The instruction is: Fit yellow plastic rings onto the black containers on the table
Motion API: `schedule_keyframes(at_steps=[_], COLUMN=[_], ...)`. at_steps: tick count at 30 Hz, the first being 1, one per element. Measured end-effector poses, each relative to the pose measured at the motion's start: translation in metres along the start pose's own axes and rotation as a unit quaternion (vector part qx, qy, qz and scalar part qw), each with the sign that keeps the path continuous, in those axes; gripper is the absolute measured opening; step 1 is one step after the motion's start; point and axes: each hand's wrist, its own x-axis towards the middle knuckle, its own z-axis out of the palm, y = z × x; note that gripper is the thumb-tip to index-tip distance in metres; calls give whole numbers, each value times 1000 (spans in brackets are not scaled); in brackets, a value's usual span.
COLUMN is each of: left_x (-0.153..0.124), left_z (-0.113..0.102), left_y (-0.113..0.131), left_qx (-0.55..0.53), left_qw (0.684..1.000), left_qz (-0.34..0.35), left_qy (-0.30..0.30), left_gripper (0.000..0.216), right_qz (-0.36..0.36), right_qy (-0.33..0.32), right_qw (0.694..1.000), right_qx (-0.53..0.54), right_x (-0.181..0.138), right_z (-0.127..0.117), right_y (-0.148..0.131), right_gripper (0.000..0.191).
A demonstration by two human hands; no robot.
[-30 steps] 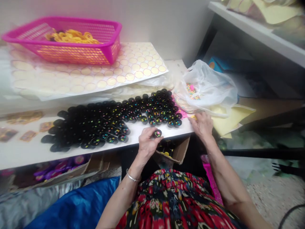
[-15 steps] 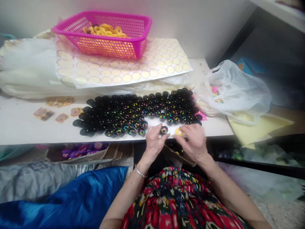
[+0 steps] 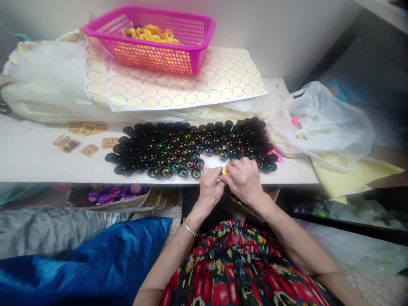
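At the table's front edge, my left hand (image 3: 211, 185) is closed around a small black cup, which is now mostly hidden by the fingers. My right hand (image 3: 245, 180) pinches a round yellow cap (image 3: 226, 171) and presses it against the top of that cup, so the two hands meet. Just beyond them stand many black cups (image 3: 174, 165) packed side by side, with bits of bright colour inside. A bare patch of white tabletop (image 3: 213, 161) lies between the cups and my hands.
A pink basket (image 3: 204, 55) of yellow rings (image 3: 153, 34) rests at the back on sheets of oval stickers (image 3: 165, 101). On the left lie small printed packets (image 3: 65, 143). A white plastic bag (image 3: 331, 123) and yellow paper (image 3: 338, 174) are on the right. Below is an open carton (image 3: 143, 199).
My right hand has moved left with the yellow cap and brought it onto the black cup in my left hand. The whole view has shifted slightly.
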Motion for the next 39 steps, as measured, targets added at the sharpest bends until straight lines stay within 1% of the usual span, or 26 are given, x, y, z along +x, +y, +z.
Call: schedule_keyframes(at_steps=[5,8,10,13,18,22,25,27,30,33,35,37,39], left_x=[-2,-5,-7,-8,-4,-3,-3,-2,2,9,12,15,15], left_z=[0,-3,-4,-3,2,2,1,1,1,1,1,2,3], left_y=[-3,-2,0,5,9,9,10,12,16,19,19,18,17], left_qx=[-19,-61,-99,-161,-243,-292,-310,-301,-264,-234,-221,-212,-209], left_qw=[1000,998,994,979,945,922,910,913,930,949,954,956,957], left_qz=[-2,-12,-39,-100,-187,-224,-239,-241,-222,-195,-193,-197,-198], left_qy=[-8,6,32,74,111,123,135,137,124,84,55,41,38], left_gripper=[32,38,37,30,25,23,20,20,22,22,22,22,21], right_qz=[-1,-8,-13,-10,3,-6,-7,0,12,14,11,9,16], right_qy=[-4,-3,4,24,50,37,31,32,34,33,35,47,71], right_qw=[1000,1000,1000,1000,998,999,999,999,999,999,999,999,997], right_qx=[-15,-19,-17,-3,31,24,15,11,4,-5,-7,3,35], right_x=[3,4,3,3,4,5,4,4,5,6,6,4,-3], right_z=[1,0,1,5,11,10,8,9,11,12,12,11,9], right_y=[-1,0,0,3,10,9,5,2,0,0,1,2,2], right_gripper=[27,27,27,26,26,28,27,28,28,25,21,19,24])
